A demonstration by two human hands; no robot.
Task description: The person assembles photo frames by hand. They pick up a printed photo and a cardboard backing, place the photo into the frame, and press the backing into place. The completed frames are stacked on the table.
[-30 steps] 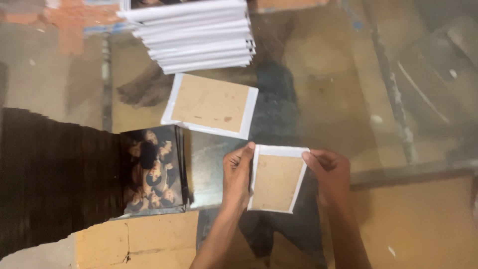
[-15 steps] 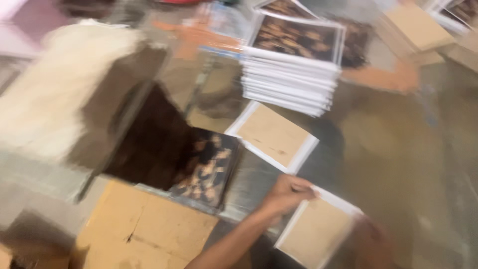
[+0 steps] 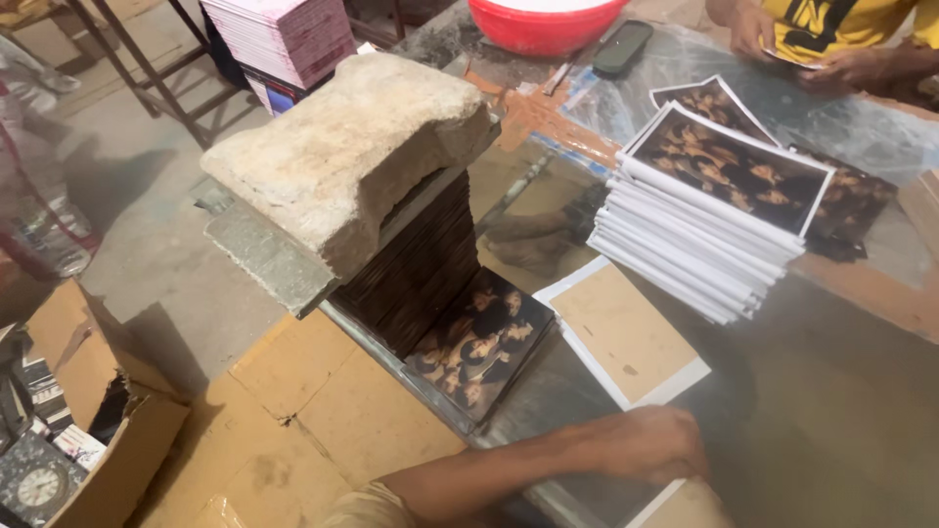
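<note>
My left hand (image 3: 653, 445) reaches in from the bottom edge, knuckles up, and grips the top edge of a brown card with a white border (image 3: 685, 501), which is mostly cut off by the frame. My right hand is out of view. Just beyond the hand a second brown card on a white sheet (image 3: 626, 337) lies flat on the glass table (image 3: 831, 391). To its left is a dark printed picture cover (image 3: 479, 342), at the foot of a tall stack of dark covers (image 3: 421, 269) weighted by a rough stone slab (image 3: 352, 147).
A pile of white-edged printed sheets (image 3: 714, 205) stands at the back right. Another person's hands (image 3: 831, 59) work at the far edge, near a red bowl (image 3: 543, 20) and a black phone (image 3: 621, 47). Flattened cardboard (image 3: 323, 411) and an open box (image 3: 108, 430) lie at left.
The view has swung left and upward, bringing in the stone-weighted stack and the floor. My right hand has left the frame; my left hand stays on the brown card.
</note>
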